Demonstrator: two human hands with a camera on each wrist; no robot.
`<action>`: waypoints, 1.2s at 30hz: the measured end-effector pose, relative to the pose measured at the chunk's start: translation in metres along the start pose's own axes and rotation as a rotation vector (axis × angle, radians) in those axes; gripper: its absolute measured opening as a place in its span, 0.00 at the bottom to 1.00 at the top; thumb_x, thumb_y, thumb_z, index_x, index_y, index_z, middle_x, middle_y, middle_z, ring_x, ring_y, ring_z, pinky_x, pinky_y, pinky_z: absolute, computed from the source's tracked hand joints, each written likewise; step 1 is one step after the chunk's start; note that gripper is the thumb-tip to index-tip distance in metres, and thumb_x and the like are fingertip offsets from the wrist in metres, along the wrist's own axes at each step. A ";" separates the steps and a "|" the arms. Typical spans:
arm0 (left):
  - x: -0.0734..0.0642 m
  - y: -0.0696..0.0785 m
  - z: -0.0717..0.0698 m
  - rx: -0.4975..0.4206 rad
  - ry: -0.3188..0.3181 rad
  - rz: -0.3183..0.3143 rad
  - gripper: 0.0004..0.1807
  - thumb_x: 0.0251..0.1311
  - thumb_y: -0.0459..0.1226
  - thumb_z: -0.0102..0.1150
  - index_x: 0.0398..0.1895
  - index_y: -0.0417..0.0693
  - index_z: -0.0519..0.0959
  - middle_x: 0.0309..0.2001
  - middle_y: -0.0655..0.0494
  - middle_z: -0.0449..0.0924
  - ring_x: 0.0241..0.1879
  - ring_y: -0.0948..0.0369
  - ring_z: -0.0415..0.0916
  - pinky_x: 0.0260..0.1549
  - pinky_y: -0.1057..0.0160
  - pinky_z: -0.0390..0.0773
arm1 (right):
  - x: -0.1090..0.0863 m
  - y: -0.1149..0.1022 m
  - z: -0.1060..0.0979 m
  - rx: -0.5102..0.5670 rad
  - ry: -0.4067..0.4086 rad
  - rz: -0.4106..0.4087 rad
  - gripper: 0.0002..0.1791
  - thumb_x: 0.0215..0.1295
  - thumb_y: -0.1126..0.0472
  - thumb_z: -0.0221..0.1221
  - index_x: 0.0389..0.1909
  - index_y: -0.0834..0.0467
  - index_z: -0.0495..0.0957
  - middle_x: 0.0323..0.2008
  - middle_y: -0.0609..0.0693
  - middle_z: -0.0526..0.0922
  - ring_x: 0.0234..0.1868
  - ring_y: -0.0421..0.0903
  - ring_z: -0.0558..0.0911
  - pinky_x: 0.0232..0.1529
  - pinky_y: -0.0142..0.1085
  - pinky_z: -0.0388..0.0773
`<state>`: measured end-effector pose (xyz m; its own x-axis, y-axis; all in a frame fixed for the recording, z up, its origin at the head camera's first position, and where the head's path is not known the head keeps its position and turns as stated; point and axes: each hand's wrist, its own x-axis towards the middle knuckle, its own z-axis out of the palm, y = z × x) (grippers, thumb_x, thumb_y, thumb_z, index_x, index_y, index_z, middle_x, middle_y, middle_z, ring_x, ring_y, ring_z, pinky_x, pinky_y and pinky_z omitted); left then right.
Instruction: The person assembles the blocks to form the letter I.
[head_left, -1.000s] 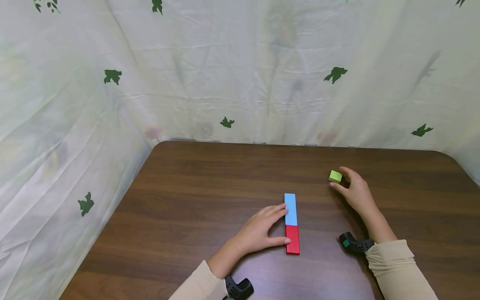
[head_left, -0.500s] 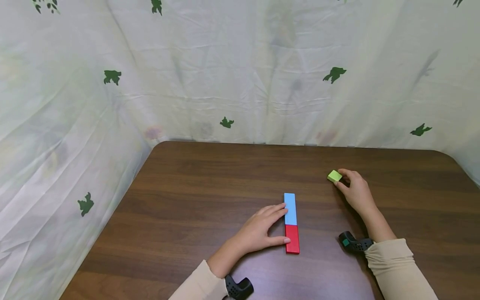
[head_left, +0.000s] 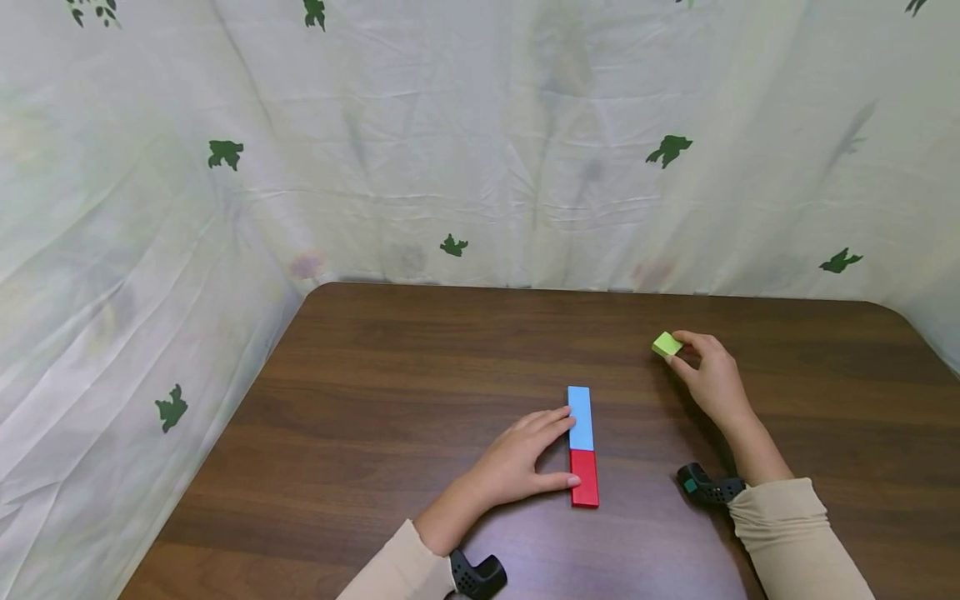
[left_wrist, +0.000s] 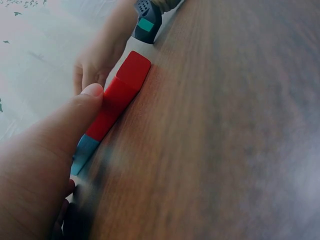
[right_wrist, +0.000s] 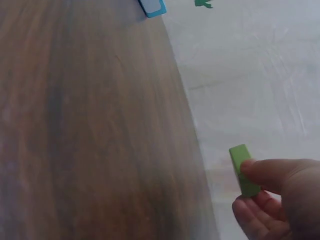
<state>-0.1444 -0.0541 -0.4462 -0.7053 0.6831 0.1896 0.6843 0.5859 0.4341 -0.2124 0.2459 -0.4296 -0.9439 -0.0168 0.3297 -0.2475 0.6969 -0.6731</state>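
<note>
A blue block and a red block lie end to end in one straight row on the table. My left hand rests beside them on the left, its fingertips touching the blue block and its thumb against the red one. Toward the back right, my right hand pinches a small light green block between thumb and fingers. The green block looks raised above the tabletop and tilted.
The brown wooden table has rounded back corners. A pale curtain with green leaf shapes hangs behind it and on the left. Black devices are strapped to both wrists, below beige sleeves.
My right hand has taken hold of the green block, turned it, and moved it slightly up and to the left. The left hand and the blue and red blocks have stayed put.
</note>
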 end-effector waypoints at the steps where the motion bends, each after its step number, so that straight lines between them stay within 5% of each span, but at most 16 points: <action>1: 0.000 0.000 0.000 0.000 0.000 0.000 0.39 0.53 0.59 0.54 0.65 0.51 0.61 0.66 0.59 0.55 0.63 0.59 0.54 0.58 0.56 0.58 | 0.000 -0.001 0.000 0.001 0.008 -0.007 0.19 0.58 0.70 0.57 0.50 0.72 0.69 0.44 0.67 0.69 0.42 0.59 0.74 0.42 0.51 0.72; 23: 0.000 0.000 0.000 0.002 0.005 0.000 0.39 0.53 0.59 0.54 0.65 0.51 0.61 0.66 0.59 0.56 0.63 0.59 0.54 0.59 0.57 0.57 | 0.008 -0.040 -0.001 0.071 0.025 -0.097 0.20 0.56 0.70 0.58 0.51 0.69 0.71 0.45 0.61 0.70 0.41 0.54 0.76 0.41 0.42 0.73; 36: 0.000 0.000 0.000 0.003 0.002 0.000 0.39 0.53 0.59 0.54 0.65 0.51 0.61 0.66 0.59 0.56 0.63 0.59 0.54 0.58 0.57 0.58 | 0.016 -0.056 0.012 0.135 -0.018 -0.168 0.21 0.54 0.73 0.59 0.51 0.68 0.71 0.47 0.60 0.70 0.44 0.54 0.74 0.46 0.46 0.72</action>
<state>-0.1443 -0.0536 -0.4459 -0.7056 0.6823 0.1914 0.6849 0.5872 0.4315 -0.2161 0.1974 -0.3946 -0.8904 -0.1387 0.4335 -0.4276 0.5810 -0.6925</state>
